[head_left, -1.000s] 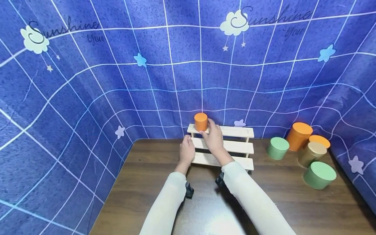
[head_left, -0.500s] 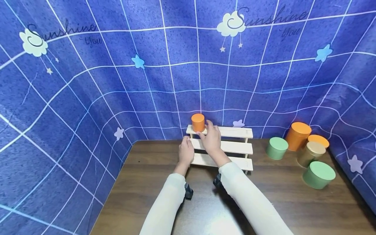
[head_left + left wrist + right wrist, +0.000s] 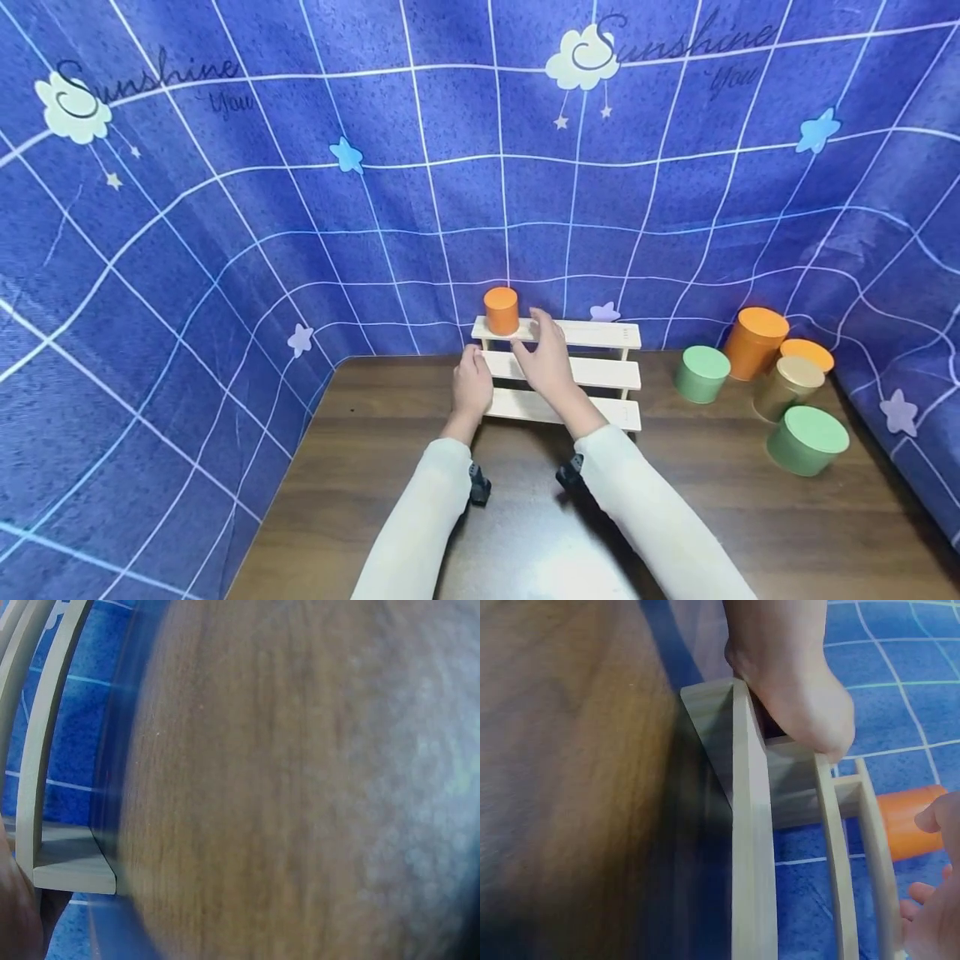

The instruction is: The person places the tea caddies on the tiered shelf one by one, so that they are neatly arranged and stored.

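Observation:
A small orange round canister [image 3: 501, 312] stands upright at the left end of the top step of a pale wooden three-step shelf [image 3: 600, 375]. My left hand [image 3: 472, 385] grips the shelf's left side near the middle step; its fingertips are partly hidden. Just right of the canister, my right hand [image 3: 549, 360] hovers over the upper steps with thumb and fingers spread, and a gap shows between it and the canister. In the right wrist view, the orange canister [image 3: 911, 823] appears beyond the shelf's slats, close to the right thumb.
On the table's right side stand two green canisters [image 3: 702, 374] [image 3: 807, 440], a tall orange one [image 3: 756, 343], a gold one [image 3: 789, 388] and an orange-lidded one [image 3: 807, 355] partly hidden behind it. A blue patterned curtain [image 3: 420, 208] hangs behind the brown wooden table [image 3: 390, 467].
My right hand has let go of the orange canister and drawn slightly right of it. The canister has shifted left along the top step. My left hand keeps its place on the shelf.

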The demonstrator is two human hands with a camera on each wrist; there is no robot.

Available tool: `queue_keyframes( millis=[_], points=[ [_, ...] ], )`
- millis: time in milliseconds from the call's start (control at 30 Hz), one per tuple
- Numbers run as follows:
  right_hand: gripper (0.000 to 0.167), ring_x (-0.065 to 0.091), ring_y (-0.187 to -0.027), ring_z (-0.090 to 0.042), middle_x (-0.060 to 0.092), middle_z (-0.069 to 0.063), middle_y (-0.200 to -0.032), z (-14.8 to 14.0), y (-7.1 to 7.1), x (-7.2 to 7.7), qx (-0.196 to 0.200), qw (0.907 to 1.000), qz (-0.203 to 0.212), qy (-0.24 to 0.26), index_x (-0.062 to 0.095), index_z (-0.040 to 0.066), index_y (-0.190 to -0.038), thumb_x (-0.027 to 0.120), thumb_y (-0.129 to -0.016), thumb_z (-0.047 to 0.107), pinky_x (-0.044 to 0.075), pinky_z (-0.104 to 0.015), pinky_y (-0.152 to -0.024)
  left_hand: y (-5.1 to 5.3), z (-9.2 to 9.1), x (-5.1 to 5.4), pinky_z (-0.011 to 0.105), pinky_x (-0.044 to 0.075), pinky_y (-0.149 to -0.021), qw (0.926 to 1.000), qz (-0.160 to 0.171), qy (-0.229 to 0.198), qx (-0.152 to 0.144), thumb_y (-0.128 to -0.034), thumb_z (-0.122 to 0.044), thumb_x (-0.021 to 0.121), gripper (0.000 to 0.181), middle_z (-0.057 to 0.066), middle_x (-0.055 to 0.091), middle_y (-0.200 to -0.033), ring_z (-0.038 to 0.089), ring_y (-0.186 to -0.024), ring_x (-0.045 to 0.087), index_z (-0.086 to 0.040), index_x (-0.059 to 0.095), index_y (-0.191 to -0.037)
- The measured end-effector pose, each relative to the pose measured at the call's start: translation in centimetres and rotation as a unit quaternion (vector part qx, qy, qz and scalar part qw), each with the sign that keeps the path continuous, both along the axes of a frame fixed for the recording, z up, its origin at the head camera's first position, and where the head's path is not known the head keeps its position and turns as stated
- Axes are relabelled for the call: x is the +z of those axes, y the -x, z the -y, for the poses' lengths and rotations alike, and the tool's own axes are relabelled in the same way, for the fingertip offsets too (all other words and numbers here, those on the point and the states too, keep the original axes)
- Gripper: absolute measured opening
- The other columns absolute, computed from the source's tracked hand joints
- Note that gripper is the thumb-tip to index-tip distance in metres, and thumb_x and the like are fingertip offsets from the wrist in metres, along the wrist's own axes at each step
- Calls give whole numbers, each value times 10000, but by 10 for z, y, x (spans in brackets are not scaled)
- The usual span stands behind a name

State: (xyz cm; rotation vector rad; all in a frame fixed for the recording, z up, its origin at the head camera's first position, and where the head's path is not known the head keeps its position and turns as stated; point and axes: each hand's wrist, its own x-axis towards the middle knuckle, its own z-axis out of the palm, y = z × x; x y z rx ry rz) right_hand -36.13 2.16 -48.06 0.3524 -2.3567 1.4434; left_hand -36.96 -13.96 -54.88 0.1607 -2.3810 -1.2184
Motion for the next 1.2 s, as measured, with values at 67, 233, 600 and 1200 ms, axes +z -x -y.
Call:
queue_keyframes(
  millis=[67, 233, 600, 1200],
  points=[
    [623, 553, -1368, -385, 541, -206, -1515, -7, -8, -1, 48, 9998, 14, 174, 462, 44, -1538, 692, -982, 208, 441, -545, -1175, -1, 0, -1, 543, 570, -854, 10000, 45, -1, 0, -1128, -276, 356, 322, 202, 752, -1004, 378, -944, 723, -115, 626, -1199],
    [478, 553, -1328, -385, 600, -184, -1443, -33, -28, -1, -208, 9979, -240, 559, 597, 58, -1415, 703, -955, 131, 431, -553, -1152, -5, -2, -3, 545, 571, -850, 9999, 116, -17, 19, -1129, -268, 354, 323, 199, 744, -971, 374, -923, 721, -111, 628, -1199],
    [411, 521, -1331, -382, 661, -200, -1360, -106, -58, 6, -1720, 9752, -861, 1092, 674, 29, -1291, 723, -884, 56, 365, -514, -1137, -2, -3, -3, 485, 556, -789, 9999, 110, -1, -127, -1140, -299, 316, 339, 130, 651, -837, 311, -842, 665, -127, 606, -1169],
    [820, 220, -1497, -421, 311, -240, -1571, -198, -49, -19, -3254, 9386, 395, 1082, 411, 129, -1564, 765, -825, 136, 207, -571, -1233, 4, 2, -5, 507, 568, -824, 9999, 95, -37, -33, -1133, -298, 332, 337, 146, 703, -884, 326, -870, 696, -136, 621, -1193]
  ],
)
